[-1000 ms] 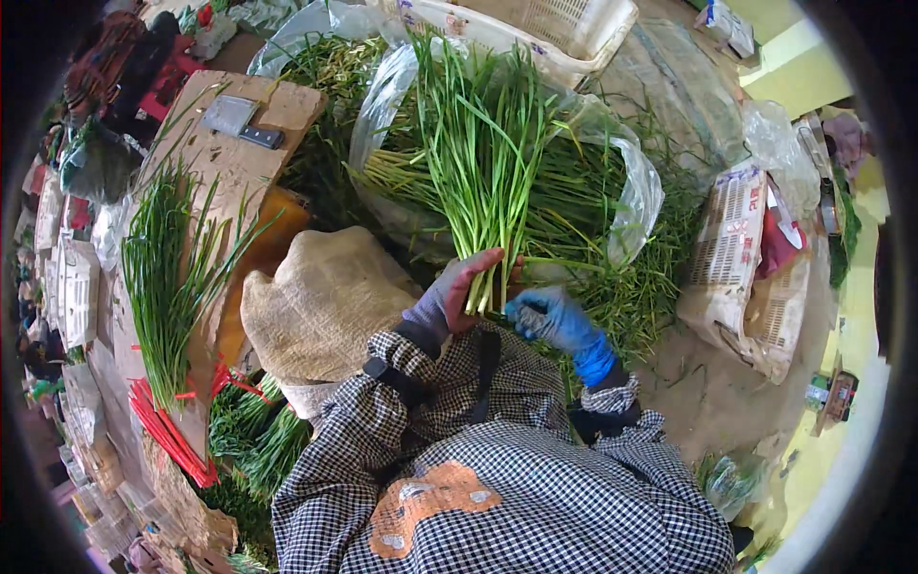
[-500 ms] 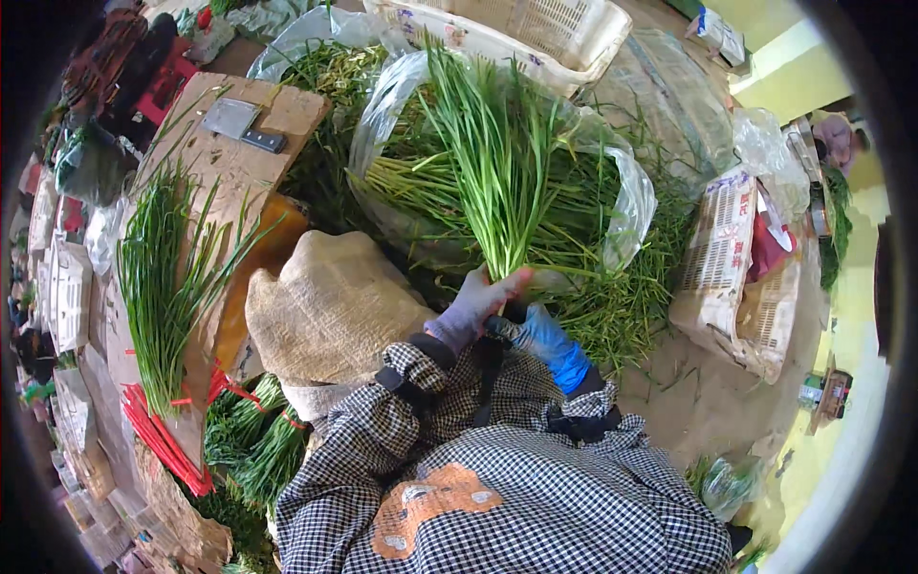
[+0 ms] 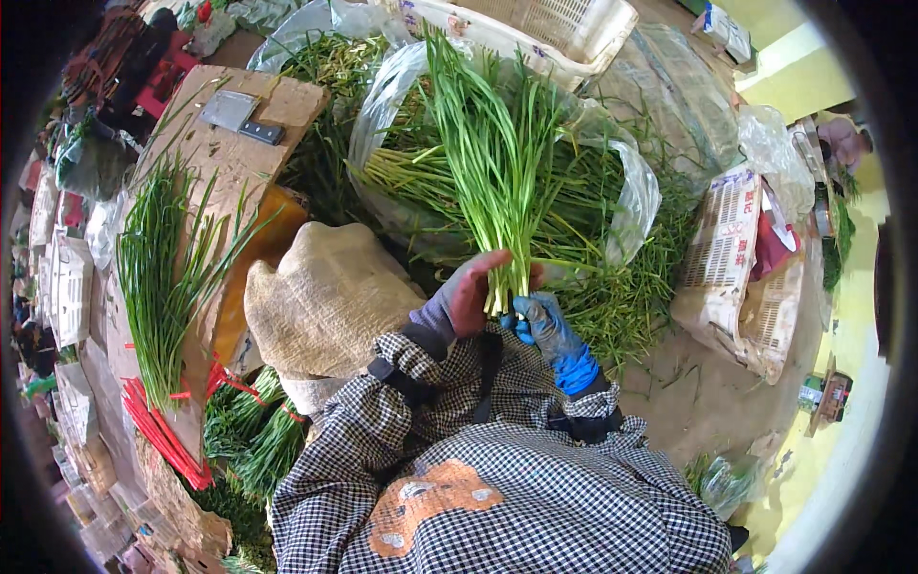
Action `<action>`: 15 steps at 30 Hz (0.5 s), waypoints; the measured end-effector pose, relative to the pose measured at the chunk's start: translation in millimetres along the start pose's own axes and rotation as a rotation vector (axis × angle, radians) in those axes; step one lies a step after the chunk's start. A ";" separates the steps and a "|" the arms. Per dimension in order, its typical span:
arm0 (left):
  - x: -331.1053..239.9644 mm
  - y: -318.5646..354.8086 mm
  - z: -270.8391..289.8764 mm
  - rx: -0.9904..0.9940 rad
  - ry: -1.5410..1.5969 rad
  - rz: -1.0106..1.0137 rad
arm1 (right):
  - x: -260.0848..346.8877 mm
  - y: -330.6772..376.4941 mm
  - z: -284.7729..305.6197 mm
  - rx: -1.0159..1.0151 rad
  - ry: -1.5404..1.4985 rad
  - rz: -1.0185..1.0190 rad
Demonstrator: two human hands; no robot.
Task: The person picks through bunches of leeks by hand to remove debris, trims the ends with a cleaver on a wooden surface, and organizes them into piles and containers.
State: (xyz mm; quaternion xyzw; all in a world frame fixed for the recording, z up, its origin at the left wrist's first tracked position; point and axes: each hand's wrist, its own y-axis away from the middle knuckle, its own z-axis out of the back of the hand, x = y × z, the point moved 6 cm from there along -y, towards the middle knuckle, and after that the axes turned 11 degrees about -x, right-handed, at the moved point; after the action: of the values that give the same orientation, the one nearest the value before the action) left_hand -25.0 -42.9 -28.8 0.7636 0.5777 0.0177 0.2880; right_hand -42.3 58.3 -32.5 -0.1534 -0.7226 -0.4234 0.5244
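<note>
My feed is bright and evenly lit, soft daylight with no hard shadows around the hands (image 3: pixel 512 311). Just beyond them the clear plastic bag (image 3: pixel 636 191) throws pale glare along its folds. Focus is sharp at the hands and on the checked sleeves below them. Farther out, straight edges bow under the fisheye, detail smears, and a black ring closes the corners. Far right of the hands, the yellow floor (image 3: pixel 851 402) looks slightly overexposed.

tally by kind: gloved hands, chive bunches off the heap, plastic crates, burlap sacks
Gloved hands: 2, grey-red left hand and blue right hand
Green chive bunches: 2, held bunch, bunch on cardboard
White plastic crates: 2
Tan burlap sack: 1
Total: 7
</note>
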 end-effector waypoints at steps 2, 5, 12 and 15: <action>3.4 -0.9 3.7 -0.064 -0.046 0.015 | 3.4 1.7 -1.9 0.017 0.051 -0.037; 0.2 -0.8 12.2 -0.160 -0.105 -0.029 | 6.3 3.3 -3.3 0.092 0.245 0.007; 6.7 -8.6 25.7 -0.371 -0.306 -0.017 | 46.9 -5.0 30.8 -0.063 0.220 0.233; 8.9 -9.9 26.7 -0.247 -0.354 -0.063 | 85.7 -17.4 12.0 -0.121 0.383 0.429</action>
State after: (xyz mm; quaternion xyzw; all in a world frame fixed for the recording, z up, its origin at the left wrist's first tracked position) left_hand -21.1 -44.5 -58.3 0.6953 0.5351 -0.0551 0.4767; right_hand -96.0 38.1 34.6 -0.2511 -0.5351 -0.3664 0.7186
